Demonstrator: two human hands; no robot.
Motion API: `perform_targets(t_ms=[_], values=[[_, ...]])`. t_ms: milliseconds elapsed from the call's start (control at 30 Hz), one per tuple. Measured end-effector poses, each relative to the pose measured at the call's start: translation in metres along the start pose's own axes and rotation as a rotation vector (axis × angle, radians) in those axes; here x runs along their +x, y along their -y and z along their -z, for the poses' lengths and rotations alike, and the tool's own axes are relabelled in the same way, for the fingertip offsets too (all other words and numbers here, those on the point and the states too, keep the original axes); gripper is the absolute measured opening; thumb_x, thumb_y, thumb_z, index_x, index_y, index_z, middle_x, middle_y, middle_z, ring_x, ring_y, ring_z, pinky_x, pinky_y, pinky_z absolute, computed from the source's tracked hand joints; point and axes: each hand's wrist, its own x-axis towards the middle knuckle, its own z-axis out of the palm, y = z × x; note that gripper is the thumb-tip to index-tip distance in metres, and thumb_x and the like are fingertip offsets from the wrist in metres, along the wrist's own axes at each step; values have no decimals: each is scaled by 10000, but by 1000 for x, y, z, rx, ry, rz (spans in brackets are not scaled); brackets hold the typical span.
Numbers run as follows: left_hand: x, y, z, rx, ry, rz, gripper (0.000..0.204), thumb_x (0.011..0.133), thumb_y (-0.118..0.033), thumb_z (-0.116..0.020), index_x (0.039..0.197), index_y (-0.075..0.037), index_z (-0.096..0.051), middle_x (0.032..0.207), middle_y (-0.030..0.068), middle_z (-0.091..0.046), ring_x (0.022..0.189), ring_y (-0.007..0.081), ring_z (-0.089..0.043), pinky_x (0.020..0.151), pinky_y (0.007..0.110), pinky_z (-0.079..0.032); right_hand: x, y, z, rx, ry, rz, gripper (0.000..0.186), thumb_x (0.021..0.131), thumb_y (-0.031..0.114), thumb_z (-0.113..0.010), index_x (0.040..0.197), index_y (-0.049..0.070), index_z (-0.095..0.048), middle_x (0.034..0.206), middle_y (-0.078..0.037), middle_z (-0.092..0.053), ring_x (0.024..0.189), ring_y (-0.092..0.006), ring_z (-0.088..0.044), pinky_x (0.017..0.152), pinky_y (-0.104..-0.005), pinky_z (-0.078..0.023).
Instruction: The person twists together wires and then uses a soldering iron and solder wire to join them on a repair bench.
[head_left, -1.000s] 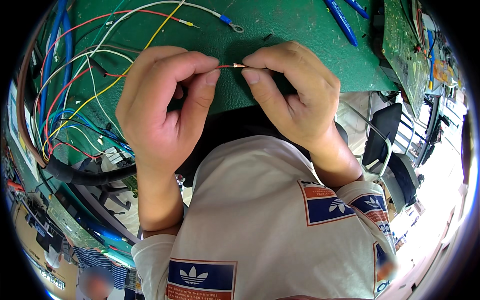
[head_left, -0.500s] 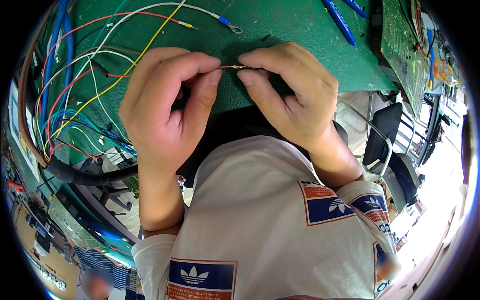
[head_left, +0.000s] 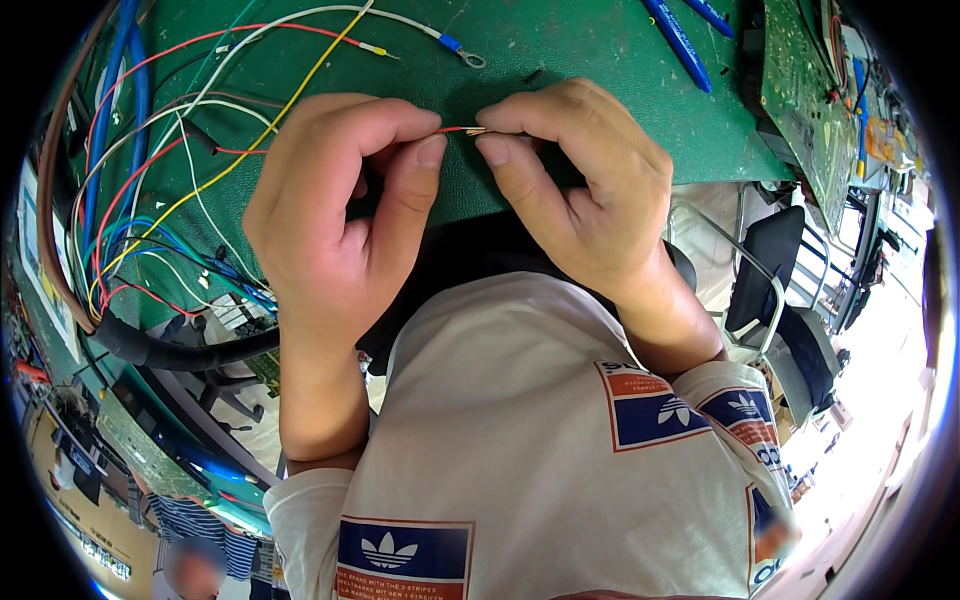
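Thumb and forefinger of my left hand (head_left: 345, 205) are closed on a thin red wire (head_left: 453, 129), whose tip points toward the other hand. My right hand (head_left: 595, 185) pinches a dark, apparently black wire, mostly hidden between thumb and forefinger. Bare copper strands (head_left: 475, 131) lie together in the small gap between the hands, close to the right fingertips; whether they are twisted together I cannot tell. Left of my left hand, a short black tube (head_left: 198, 137) sits around a red wire.
A bundle of coloured wires spills from a thick black-sheathed cable (head_left: 150, 345) at the left. A white wire ends in a blue-sleeved ring terminal (head_left: 470, 59). Blue pens (head_left: 680, 45) and a green circuit board (head_left: 805, 110) lie at the right of the green mat (head_left: 590, 50).
Both hands have shifted very slightly, the right one a little up and left. The bare copper now sits closer against the right fingertips, and less of the black wire shows.
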Motion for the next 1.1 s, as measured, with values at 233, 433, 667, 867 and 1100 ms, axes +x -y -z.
perform_targets(t_ms=[233, 433, 667, 867, 1100], values=[[2, -1, -1, 59, 5, -90, 148, 837, 27, -780, 952, -17, -698, 860, 84, -691, 676, 172, -642, 599, 266, -512, 0, -1, -2, -1, -10, 11, 157, 831, 6, -794, 960, 3, -705, 808, -94, -687, 680, -222, -632, 626, -299, -495], [2, -1, 0, 65, 12, -77, 150, 838, 29, -781, 956, -15, -700, 860, 88, -694, 695, 176, -652, 605, 265, -521, 1, 0, -2, 6, -8, 16, 144, 831, 0, -789, 946, 3, -702, 808, -97, -687, 680, -231, -630, 631, -307, -495], [5, -2, 3, 123, 20, -116, 216, 813, 47, -793, 1008, -19, -728, 992, 106, -701, 742, 185, -666, 610, 269, -532, 1, -1, -1, 1, -7, 19, 117, 819, -31, -766, 913, -2, -703, 810, -102, -691, 693, -246, -642, 644, -320, -501], [-2, -8, 7, 295, -47, -248, 269, 762, 50, -803, 1006, -47, -745, 1058, 101, -705, 822, 203, -665, 641, 280, -513, 0, -1, -2, -4, -13, 7, 111, 815, -43, -755, 907, -6, -704, 832, -109, -699, 709, -257, -651, 649, -324, -505], [13, -10, 9, 444, 156, -269, 217, 787, -58, -776, 999, -72, -737, 1038, 74, -729, 957, 280, -670, 862, 388, -499, 0, 0, 0, 7, -24, -11, 101, 835, -30, -751, 921, -5, -705, 844, -110, -697, 729, -258, -655, 658, -320, -511]])
